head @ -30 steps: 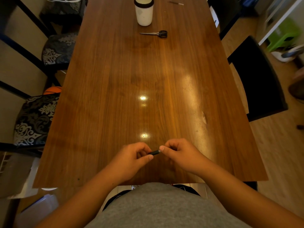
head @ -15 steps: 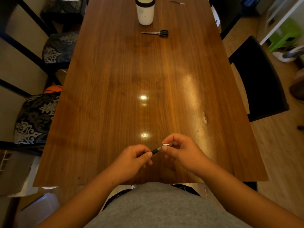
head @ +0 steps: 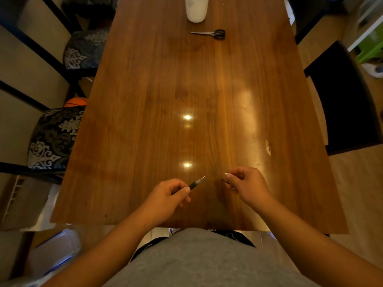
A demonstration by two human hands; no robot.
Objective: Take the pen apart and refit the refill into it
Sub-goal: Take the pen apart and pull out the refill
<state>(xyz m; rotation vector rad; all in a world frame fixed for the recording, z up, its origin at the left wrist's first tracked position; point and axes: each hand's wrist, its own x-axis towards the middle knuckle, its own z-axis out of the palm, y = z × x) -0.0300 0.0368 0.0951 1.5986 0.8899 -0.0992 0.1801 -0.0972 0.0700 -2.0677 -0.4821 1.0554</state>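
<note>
While the pen body (head: 193, 184) is pinched in the left hand (head: 169, 198) above the table's (head: 145, 125) near edge, its thin tip is pointed up and to the right, toward the right hand (head: 246, 186). A small pale piece (head: 226, 174) is nipped between the right fingertips; what it is cannot be told. A clear gap is seen between the two hands. Lengthwise withdrawal of the refill along that slanted axis is judged likeliest.
</note>
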